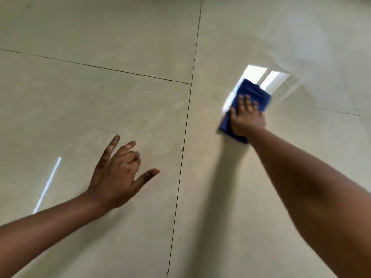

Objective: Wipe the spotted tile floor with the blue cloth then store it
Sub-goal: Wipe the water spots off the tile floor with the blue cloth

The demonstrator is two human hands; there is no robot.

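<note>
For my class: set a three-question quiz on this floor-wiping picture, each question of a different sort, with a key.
1. True or false: the left hand presses the blue cloth.
2. Which hand lies flat on the cloth? A) right hand B) left hand C) neither
3. Fill in: the bright window reflection lies just ____ the cloth, on the tile floor.

Key: 1 false, it is bare, fingers spread, left of the grout line; 2 A; 3 beyond.
</note>
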